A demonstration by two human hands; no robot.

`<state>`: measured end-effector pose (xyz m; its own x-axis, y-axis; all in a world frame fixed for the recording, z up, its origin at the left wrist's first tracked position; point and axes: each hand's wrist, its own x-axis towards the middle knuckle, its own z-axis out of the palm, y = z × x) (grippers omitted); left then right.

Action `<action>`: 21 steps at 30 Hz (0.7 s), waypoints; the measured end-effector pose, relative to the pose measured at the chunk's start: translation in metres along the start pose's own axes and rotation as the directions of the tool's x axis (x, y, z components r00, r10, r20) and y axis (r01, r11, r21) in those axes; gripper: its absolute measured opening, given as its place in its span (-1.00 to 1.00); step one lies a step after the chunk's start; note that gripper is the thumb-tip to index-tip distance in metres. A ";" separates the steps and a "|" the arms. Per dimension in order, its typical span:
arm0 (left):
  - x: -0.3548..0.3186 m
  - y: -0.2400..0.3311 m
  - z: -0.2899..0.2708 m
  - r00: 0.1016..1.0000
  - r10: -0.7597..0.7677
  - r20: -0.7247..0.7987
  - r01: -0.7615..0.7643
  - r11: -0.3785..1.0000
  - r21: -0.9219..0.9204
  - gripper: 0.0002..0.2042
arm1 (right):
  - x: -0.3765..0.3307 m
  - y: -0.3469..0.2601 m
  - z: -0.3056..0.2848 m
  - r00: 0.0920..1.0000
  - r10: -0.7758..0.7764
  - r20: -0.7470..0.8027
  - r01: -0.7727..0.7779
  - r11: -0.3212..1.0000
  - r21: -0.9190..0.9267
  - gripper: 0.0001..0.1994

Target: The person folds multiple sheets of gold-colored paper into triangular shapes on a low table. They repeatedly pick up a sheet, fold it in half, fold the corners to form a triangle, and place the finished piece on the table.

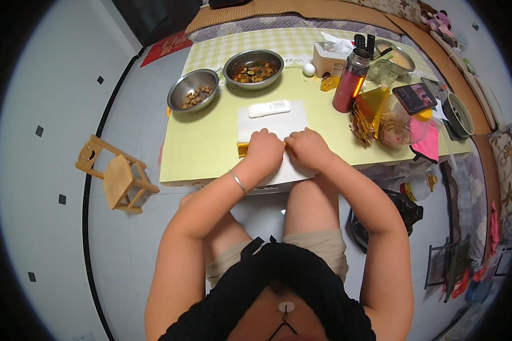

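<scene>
Over white paper (294,118): two hands (265,150) (308,149), one gold strip (243,149)

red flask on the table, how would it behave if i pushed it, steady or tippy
The red flask looks tall and narrow, so a push near its steel neck would probably tip it. Its rounded body suggests it could roll once knocked over. The shiny side may also feel somewhat slippery to the grip.

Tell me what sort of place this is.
Likely a living or dining room in a home: a small wooden chair, a purple plush toy and a patterned cushion at the right point to that.
</scene>
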<state>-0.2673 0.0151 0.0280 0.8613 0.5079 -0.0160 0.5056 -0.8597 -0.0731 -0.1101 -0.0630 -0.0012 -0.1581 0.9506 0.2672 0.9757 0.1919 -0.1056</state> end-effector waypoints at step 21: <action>-0.071 -0.029 0.021 0.911 -0.011 -0.411 -0.002 1.000 -0.030 -0.60 | -0.021 -0.004 0.010 1.000 0.017 0.008 -0.017 0.999 -0.051 -0.79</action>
<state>-0.3445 0.0049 0.0104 0.8004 0.4497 0.3964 0.5054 -0.8618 -0.0428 -0.1126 -0.0811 -0.0164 -0.1428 0.9557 0.2573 0.9846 0.1636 -0.0615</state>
